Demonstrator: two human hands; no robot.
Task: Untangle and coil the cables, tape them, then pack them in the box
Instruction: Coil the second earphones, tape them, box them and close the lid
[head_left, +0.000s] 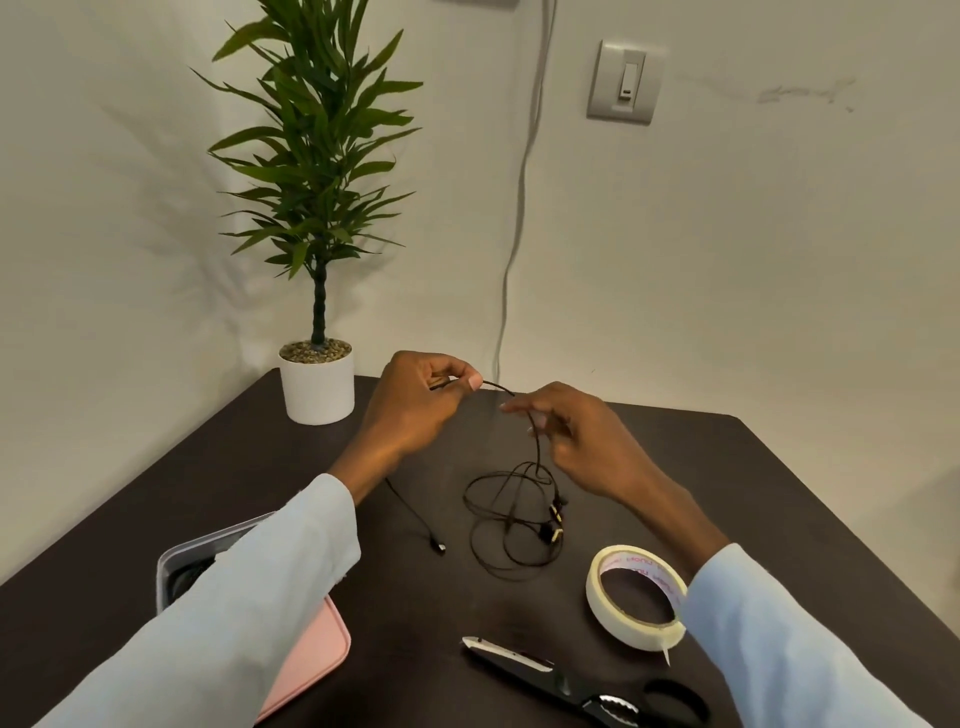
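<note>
Box: a clear-walled box sits on the dark desk to the left of the tape roll, largely covered by the left sleeve; something dark lies inside, but what it is cannot be told.
Lid: a pink lid lies flat just beside the box, on the near side, well left of the tape roll.
Pot: a white pot topped with pebbles holds a green plant at the far left of the desk, well beyond the tape roll.
Tape roll: a cream tape roll lies flat on the desk, its loose end sticking out on the near side.
Cable: a thin black cable lies in tangled loops just left of and beyond the tape roll, with earbuds at its right side; one strand rises to the hands, and a plug end trails off to the left.
Left hand: the left hand is raised above the desk, beyond the tape roll, thumb and fingers closed in a pinch on the cable.
Right hand: the right hand is raised directly beyond the tape roll, fingers curled around the strand that climbs from the loops; a short span of cable runs between the two hands.
Scissors: black scissors lie closed on the desk just in front of the tape roll, tip pointing left.
</note>
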